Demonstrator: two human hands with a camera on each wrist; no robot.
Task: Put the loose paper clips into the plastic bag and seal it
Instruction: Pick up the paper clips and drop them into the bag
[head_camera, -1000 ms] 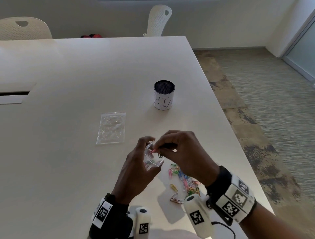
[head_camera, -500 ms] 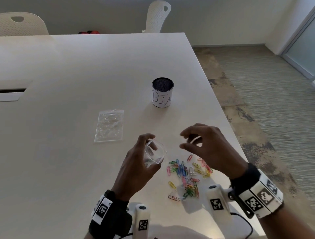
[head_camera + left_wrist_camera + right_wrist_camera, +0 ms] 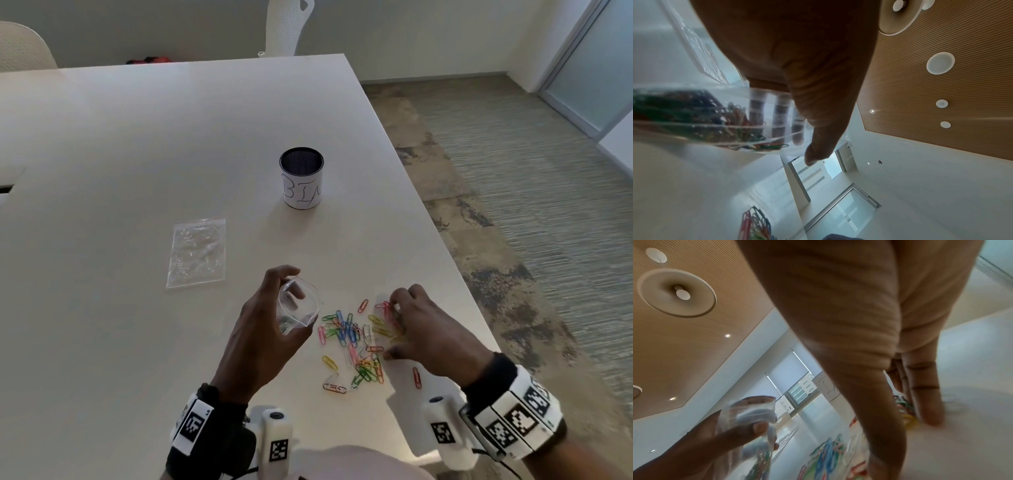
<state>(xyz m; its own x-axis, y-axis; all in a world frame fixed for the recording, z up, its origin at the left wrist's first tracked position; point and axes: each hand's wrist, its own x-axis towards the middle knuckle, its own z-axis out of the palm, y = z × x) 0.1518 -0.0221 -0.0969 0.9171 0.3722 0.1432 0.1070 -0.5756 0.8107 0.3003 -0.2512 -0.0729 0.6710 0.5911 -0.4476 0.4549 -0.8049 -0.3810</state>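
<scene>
The small clear plastic bag [image 3: 297, 310] sits upright in the left hand [image 3: 265, 329], fingers and thumb curled round it so the mouth bows open towards the pile; that pose looks meant to keep an easy target for each drop. Through its thin, glossy film the left wrist view shows a tangle of coloured clips already inside. The loose paper clips [image 3: 352, 339] lie scattered on the table [image 3: 137, 154] just right of the bag: slim bent-wire loops with bright coatings in red, blue, green, yellow and pink. The right hand [image 3: 424, 334] is down on the pile's far edge, fingertips [image 3: 394, 303] bent onto a few clips, probably gathering the next pinch; whether it has any lifted I cannot tell. Further off lie a second flat crinkled bag [image 3: 197, 253] and a mesh cup [image 3: 302, 178] with a hand-lettered paper label
</scene>
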